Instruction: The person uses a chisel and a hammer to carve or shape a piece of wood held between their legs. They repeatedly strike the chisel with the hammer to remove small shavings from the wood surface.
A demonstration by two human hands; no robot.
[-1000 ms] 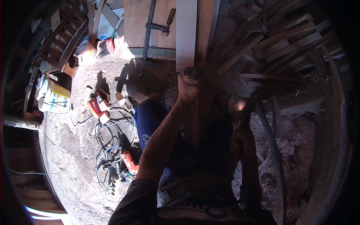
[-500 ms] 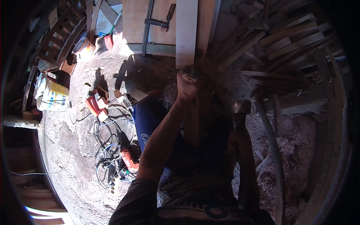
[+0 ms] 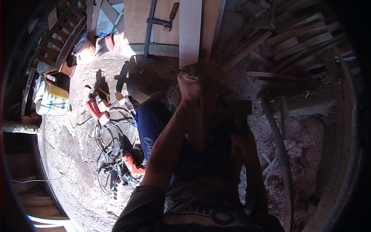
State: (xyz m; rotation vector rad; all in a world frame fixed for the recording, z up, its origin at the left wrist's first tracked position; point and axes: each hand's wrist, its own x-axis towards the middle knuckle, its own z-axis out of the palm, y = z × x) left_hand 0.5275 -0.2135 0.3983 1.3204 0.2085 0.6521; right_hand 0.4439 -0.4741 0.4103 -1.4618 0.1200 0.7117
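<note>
My left hand [image 3: 189,88] is a closed fist at the near end of a pale board [image 3: 190,34]. It grips a chisel-like tool [image 3: 192,70] whose dark, rough, round top sticks out above the fist; its lower part is hidden. Below the fist, a narrow wooden piece [image 3: 198,129] runs toward me between my legs. In deep shadow to the right, my right hand [image 3: 240,144] is closed round the handle of a hammer. The dark, blocky hammer head [image 3: 241,108] is level with my knees, apart from the left fist.
An orange power drill [image 3: 132,164], tangled cables [image 3: 106,154] and a red power tool [image 3: 96,109] lie on the floor to my left. Beyond are a white bucket [image 3: 52,98] and a bar clamp [image 3: 160,22] on a panel. Wood offcuts [image 3: 297,42] heap up at right.
The hammer head has shifted slightly left and turned darker in the shade. My left fist keeps its grip; the whole view has shifted a little.
</note>
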